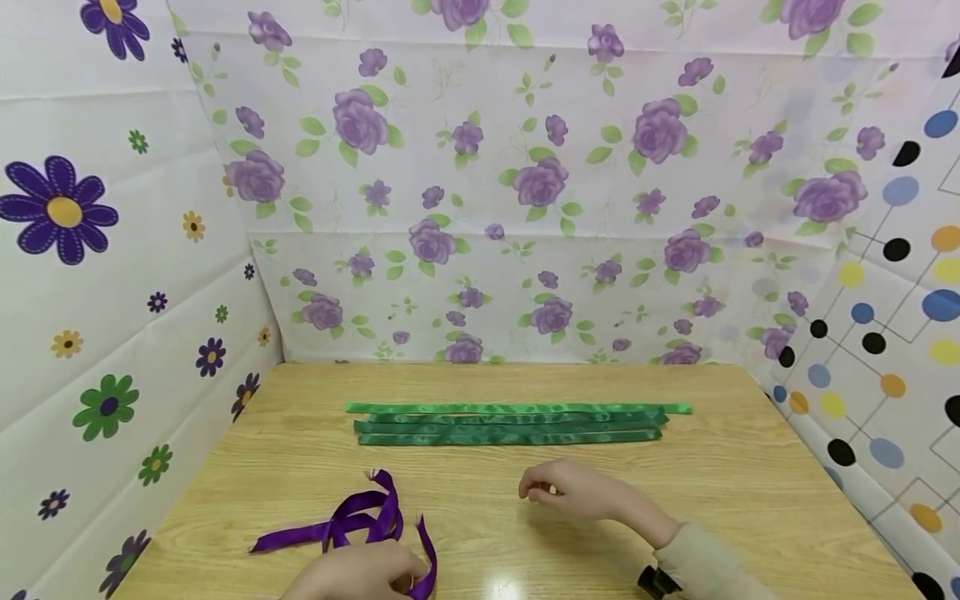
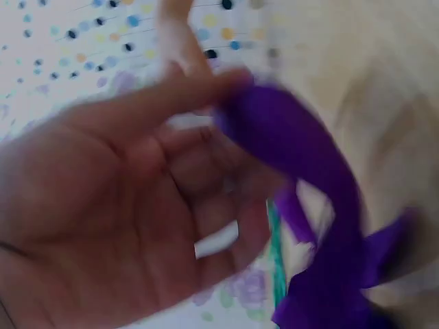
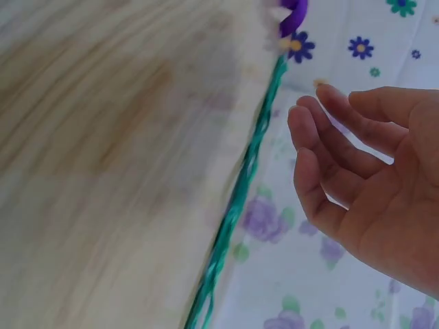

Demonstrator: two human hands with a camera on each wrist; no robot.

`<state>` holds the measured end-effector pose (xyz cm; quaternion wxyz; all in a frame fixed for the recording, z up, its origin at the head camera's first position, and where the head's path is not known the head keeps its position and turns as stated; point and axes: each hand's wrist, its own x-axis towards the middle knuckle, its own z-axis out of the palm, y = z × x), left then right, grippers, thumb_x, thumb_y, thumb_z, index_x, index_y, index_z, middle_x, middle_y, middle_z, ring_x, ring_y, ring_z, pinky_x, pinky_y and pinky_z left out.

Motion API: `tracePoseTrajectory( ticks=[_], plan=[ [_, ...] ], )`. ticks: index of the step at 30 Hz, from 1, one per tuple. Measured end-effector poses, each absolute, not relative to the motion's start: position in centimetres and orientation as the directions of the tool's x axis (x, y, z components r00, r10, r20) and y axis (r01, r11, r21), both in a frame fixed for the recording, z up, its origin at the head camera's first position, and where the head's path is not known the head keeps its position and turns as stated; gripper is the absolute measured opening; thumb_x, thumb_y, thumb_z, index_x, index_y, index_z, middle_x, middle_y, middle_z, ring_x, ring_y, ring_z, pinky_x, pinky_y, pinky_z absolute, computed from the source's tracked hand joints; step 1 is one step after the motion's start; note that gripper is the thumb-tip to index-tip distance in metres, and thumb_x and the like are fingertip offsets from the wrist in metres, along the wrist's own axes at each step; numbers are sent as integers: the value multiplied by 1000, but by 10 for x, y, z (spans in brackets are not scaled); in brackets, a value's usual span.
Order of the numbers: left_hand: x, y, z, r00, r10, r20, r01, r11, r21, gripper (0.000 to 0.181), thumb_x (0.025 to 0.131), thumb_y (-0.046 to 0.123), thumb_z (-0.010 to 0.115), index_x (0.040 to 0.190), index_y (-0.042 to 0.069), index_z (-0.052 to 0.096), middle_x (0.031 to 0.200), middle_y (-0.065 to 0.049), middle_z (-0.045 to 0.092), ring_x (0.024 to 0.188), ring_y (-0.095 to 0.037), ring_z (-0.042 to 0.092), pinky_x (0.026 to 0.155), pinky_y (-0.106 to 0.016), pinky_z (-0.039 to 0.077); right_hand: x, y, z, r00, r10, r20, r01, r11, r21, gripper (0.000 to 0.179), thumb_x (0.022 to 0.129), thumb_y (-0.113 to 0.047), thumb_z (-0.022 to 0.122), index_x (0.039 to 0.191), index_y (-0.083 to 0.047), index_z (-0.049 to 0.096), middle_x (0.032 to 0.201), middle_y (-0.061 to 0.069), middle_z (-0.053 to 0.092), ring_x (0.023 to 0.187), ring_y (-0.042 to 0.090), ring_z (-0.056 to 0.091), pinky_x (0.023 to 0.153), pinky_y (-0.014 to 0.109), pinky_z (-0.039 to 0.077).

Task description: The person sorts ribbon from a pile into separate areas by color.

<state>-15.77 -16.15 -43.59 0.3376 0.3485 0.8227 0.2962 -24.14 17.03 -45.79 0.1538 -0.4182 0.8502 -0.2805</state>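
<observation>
Ribbon of glossy purple satin pinched in the left hand, right hand free

Head view: the purple ribbon lies in loose loops on a light wood-grain table, at the near left, partly hidden by the left hand, with one strand running beside its thumb side. The right hand hangs over the table, well apart from the loops, fingers loosely bent and holding nothing; a pale beige sleeve covers its forearm. Farther back, one long bright green satin ribbon and several dark green satin ribbons lie side by side across the table. A white cloth printed with purple roses hangs behind.

Left wrist view: the thumb tip presses the purple ribbon, which arches away and hangs down; the picture is blurred.

Right wrist view: the palm is bare, fingers softly curved, with green ribbons beyond and purple satin at the top edge.
</observation>
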Motion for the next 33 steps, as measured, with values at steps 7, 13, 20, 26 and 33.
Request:
tracePoseTrajectory(
  ticks=[7,13,20,26,33],
  plan=[
    [-172,-152,-411,-235,965,-114,424,208,881,21,102,16,47,90,2,56,62,0,36,56,9,31,55,-11,31,-223,148,-439,-487,-874,3,-547,302,-781,30,105,-27,40,130,-19,55,125,6,63,106,6,60,87,25,51],
    [-176,-136,-396,-280,959,-48,220,113,969,24,103,15,44,97,-6,55,72,-22,41,59,3,38,58,-15,35,-206,132,-425,-293,-955,46,-331,57,-942,37,107,-27,34,133,-6,51,131,18,57,124,13,54,105,36,43],
    [-180,-125,-394,-321,947,-6,122,48,991,31,105,16,38,104,-12,52,81,-38,49,69,-3,55,61,-18,42,-198,134,-420,-329,-937,118,-145,-73,-987,34,105,-20,39,103,11,53,82,32,48,70,6,54,64,29,51],
    [-184,-132,-392,-350,937,14,97,21,995,30,105,15,38,104,-11,52,80,-38,47,64,-10,56,61,-18,47,-205,153,-414,-498,-857,132,-175,-50,-983,24,104,-15,42,97,4,55,73,3,45,59,11,37,53,28,35],
    [-189,-151,-386,-395,913,101,60,-84,995,27,105,8,37,105,-18,46,77,-42,40,65,-2,58,55,-20,46,-220,190,-407,-608,-780,146,-106,-103,-989,20,105,-12,40,99,-6,59,72,-3,46,58,13,36,51,35,27]
  ],
)
